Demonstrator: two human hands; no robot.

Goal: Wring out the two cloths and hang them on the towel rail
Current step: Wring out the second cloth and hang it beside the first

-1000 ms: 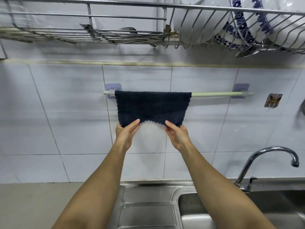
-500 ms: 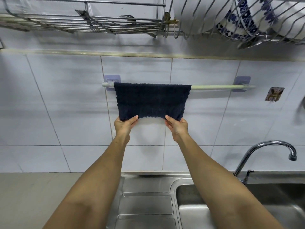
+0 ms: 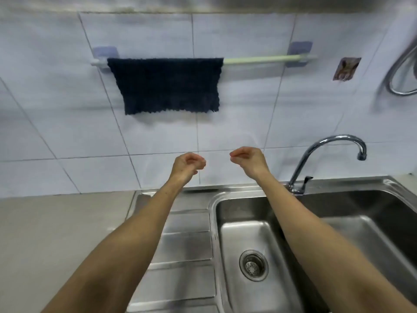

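Observation:
A dark navy cloth (image 3: pixel 167 85) hangs folded over the left half of the pale green towel rail (image 3: pixel 266 59) on the tiled wall. The right half of the rail is bare. My left hand (image 3: pixel 188 166) and my right hand (image 3: pixel 248 160) are held in the air well below the cloth, above the back rim of the sink, and touch nothing. Both have their fingers curled in loosely and hold nothing. No second cloth is in view.
A steel sink (image 3: pixel 338 240) with a drain lies below right, and its ribbed draining board (image 3: pixel 182 256) sits under my left forearm. A curved tap (image 3: pixel 327 150) stands at the sink's back. A grey counter (image 3: pixel 56 245) is at left. A metal hose loop (image 3: pixel 401 71) hangs far right.
Both hands have let go of the navy cloth's bottom edge and dropped down toward the sink. The view has tilted down, so the dish rack is out of sight.

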